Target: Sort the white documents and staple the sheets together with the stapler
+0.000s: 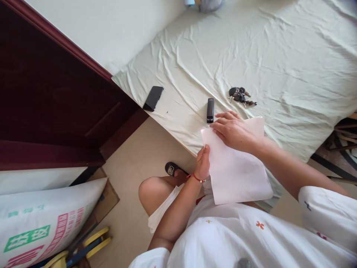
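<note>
We pinch the near left edge of a white paper sheet [237, 175] with our left hand [202, 163], at the bed's [292, 56] near edge. Our right hand [232, 130] presses flat, fingers together, on its far corner. Beyond lie a black stapler [210, 110], keys [240, 96] and a phone [153, 98].

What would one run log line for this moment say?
left hand: pinching edge of white paper sheet | right hand: flat on sheet | nearby: small black rectangular device, bunch of keys | surface: pale green bedsheet
</note>
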Motion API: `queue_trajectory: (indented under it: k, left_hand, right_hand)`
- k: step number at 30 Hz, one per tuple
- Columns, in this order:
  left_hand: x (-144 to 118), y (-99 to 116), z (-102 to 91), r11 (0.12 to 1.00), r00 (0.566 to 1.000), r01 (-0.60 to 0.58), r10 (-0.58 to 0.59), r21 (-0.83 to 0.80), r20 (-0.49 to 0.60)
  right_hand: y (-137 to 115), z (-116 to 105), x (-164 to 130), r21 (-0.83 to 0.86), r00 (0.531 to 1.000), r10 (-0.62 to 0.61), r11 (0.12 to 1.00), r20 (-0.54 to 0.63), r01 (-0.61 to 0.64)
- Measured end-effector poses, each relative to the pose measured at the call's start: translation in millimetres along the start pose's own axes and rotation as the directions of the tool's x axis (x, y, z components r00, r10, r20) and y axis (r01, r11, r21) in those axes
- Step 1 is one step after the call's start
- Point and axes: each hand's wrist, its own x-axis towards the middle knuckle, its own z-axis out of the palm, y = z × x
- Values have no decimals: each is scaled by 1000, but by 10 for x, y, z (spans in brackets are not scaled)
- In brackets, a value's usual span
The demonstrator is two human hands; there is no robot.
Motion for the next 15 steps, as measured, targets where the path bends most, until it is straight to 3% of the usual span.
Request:
queue_trajectory:
  k: [4, 10, 15]
  left_hand:
    - [-12, 11, 26, 1000, 999, -24, 24, 16, 22]
    - [-6, -31, -26, 997, 995, -63, 60, 38, 73]
    - [16, 16, -190, 996, 997, -68, 71, 56, -37]
  right_hand:
    - [-75, -51, 26, 59, 996, -6, 998, 88, 1]
    - [-126, -40, 45, 68, 996, -18, 998, 90, 12]
    - [184, -159, -29, 101, 998, 48, 993, 50, -53]
